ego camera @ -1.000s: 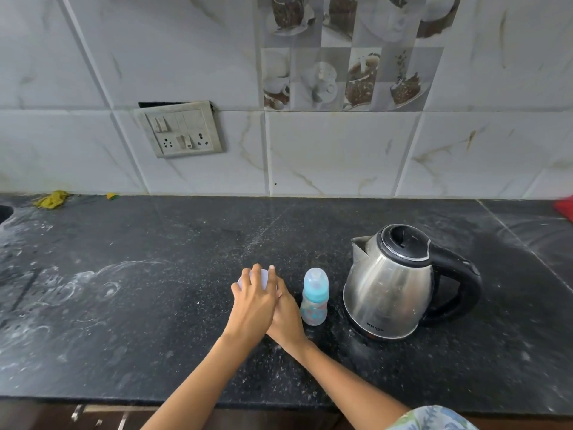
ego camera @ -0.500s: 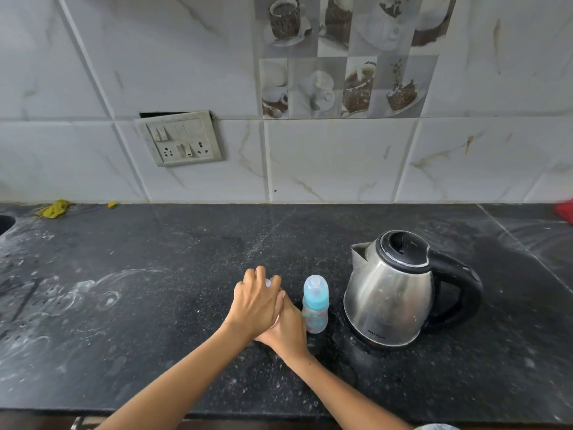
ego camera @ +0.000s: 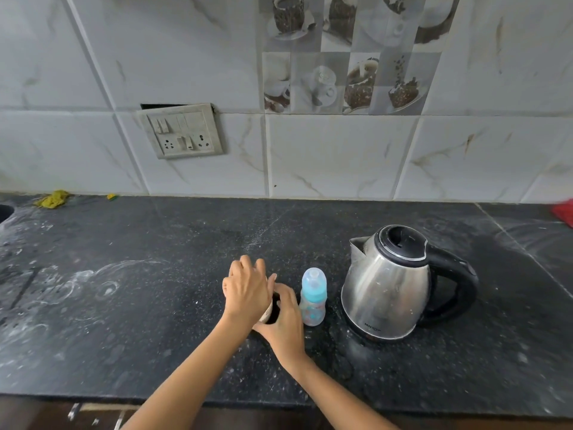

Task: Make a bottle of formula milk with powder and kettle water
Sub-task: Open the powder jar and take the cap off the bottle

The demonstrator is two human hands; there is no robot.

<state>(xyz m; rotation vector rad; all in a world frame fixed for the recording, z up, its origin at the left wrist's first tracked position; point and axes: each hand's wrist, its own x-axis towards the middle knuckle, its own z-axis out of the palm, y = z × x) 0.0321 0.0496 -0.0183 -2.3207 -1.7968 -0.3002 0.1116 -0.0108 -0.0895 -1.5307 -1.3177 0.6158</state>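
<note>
A small powder container (ego camera: 267,313) stands on the black counter (ego camera: 155,305), almost wholly hidden by both hands. My left hand (ego camera: 246,290) is cupped over its top, gripping the lid. My right hand (ego camera: 285,321) wraps around its body from the right. Only a pale rim and a dark gap show between the hands. Just to the right stands a small baby bottle (ego camera: 313,297), upright, with a blue collar and a clear cap. Right of that is a steel kettle (ego camera: 387,283) with a closed black lid, its handle facing right.
A tiled wall with a switch and socket plate (ego camera: 183,131) rises behind the counter. A yellow scrap (ego camera: 52,199) lies at the back left and something red (ego camera: 564,211) at the far right edge. White powdery smears mark the left of the counter. The front edge is close.
My left hand has turned over the container's top and covers the white lid that showed before. A dark gap now shows under it. Bottle and kettle have not moved.
</note>
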